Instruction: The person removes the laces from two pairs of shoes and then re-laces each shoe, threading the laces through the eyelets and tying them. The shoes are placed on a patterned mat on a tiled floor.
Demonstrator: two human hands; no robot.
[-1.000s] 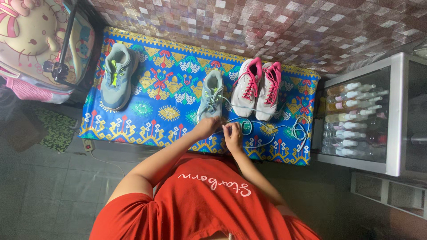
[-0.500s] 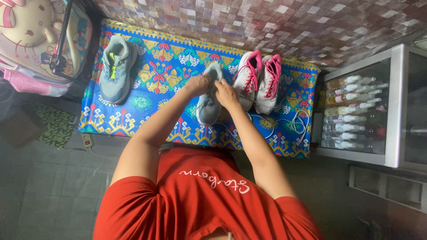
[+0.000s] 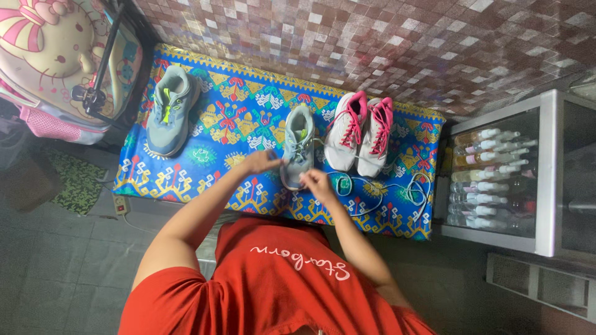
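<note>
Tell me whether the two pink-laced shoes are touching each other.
Touching. The head view shows the two pink-laced shoes pressed side by side along their inner edges on the patterned cloth, with no cloth visible between them.

Pink-laced white shoes (image 3: pixel 361 131), lone grey shoe (image 3: pixel 169 110), glass cabinet (image 3: pixel 506 174).

Inside the glass-fronted metal cabinet (image 3: pixel 552 167) at right, slim clear spray bottles (image 3: pixel 487 170) lie stacked in rows, white-capped, holding amber, pink and clear liquids.
</note>
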